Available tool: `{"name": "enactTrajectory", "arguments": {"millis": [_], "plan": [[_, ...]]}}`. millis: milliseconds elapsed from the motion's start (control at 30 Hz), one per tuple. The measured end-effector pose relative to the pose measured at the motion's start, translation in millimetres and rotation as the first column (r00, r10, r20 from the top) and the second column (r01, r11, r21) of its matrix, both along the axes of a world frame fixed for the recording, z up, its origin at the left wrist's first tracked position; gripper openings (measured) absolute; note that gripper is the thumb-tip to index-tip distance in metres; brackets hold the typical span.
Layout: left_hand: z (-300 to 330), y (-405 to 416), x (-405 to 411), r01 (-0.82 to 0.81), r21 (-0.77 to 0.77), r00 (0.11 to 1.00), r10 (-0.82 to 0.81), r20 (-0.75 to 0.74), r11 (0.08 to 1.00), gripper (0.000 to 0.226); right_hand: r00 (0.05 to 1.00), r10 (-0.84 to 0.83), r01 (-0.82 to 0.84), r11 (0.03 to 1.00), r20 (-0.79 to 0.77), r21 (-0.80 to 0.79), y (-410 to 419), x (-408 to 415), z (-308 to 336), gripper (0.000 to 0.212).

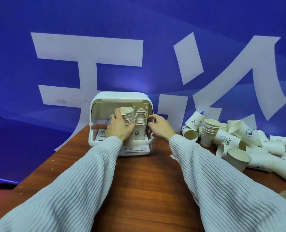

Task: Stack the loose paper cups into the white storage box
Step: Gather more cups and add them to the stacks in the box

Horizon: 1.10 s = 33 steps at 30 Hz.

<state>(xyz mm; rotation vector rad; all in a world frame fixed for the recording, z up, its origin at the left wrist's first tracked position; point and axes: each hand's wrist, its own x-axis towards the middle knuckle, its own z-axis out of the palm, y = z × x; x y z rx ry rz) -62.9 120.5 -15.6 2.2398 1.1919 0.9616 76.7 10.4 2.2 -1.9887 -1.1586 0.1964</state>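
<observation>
The left hand [118, 127] has its fingers clamped round a tilted stack [128, 117] in the mouth of the box [120, 96], just left of the upright stack [140, 118] inside. The right hand [160, 127] hovers beside the box, fingers loosely curled, holding nothing. Best to straighten the tilted stack before setting it on the box's tray. Loose cups [239, 148] lie on the bench [147, 181], right of the box.

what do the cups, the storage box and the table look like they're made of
Cups: thin matte paper, cream inside, rolled rims, some crumpled, printed outsides.
Storage box: smooth white moulded plastic, faintly glossy, with a slotted tray; the raised front looks translucent.
Table: reddish-brown wood grain with a low sheen, possibly laminate or veneer rather than solid wood.
</observation>
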Motion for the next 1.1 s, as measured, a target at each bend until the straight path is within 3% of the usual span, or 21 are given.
{"name": "enactTrajectory", "arguments": {"millis": [133, 367, 533, 667, 733, 833, 933, 1100], "plan": [[3.6, 16.8, -0.6, -0.149, 0.032, 0.986, 0.151, -0.064, 0.988, 0.075, 0.999, 0.004, -0.003, 1.000, 0.048, -0.022, -8.0, 10.1, -0.2, 0.041], [9.4, 47.6, 24.8, -0.090, -0.071, 0.994, 0.084, -0.076, 0.993, 0.068, 0.993, 0.029, -0.019, 0.996, 0.117, -0.089, -16.8, 24.6, -9.7, 0.041], [-2.5, 53.6, 32.0, 0.010, -0.127, 1.000, -0.012, -0.016, 0.992, 0.096, 0.991, 0.023, -0.006, 0.992, 0.132, -0.130, -20.4, 30.2, -16.7, 0.038], [-4.8, 47.0, 21.2, 0.043, -0.135, 0.999, -0.042, 0.011, 0.990, 0.102, 0.991, -0.001, 0.019, 0.991, 0.133, -0.132, -21.5, 30.4, -15.3, 0.039], [-2.4, 33.6, 15.2, 0.014, -0.092, 0.999, -0.009, 0.048, 0.996, 0.096, 0.992, -0.013, 0.029, 0.992, 0.129, -0.124, -23.5, 28.1, -13.3, 0.038], [4.4, -0.3, 8.9, -0.076, 0.101, 0.989, 0.063, 0.132, 0.992, 0.069, 0.993, -0.014, 0.026, 0.994, 0.114, -0.106, -30.5, 22.4, -9.7, 0.035], [11.5, -36.7, 15.9, 0.038, 0.225, 0.982, -0.078, 0.174, 0.974, 0.046, 0.995, -0.020, 0.031, 0.994, 0.103, -0.109, -42.6, 16.1, -6.2, 0.036], [9.2, -87.1, 45.3, 0.329, 0.194, 0.919, -0.360, 0.158, 0.924, 0.041, 0.995, -0.042, 0.051, 0.993, 0.094, -0.103, -70.6, 8.0, 1.4, 0.035]]}}
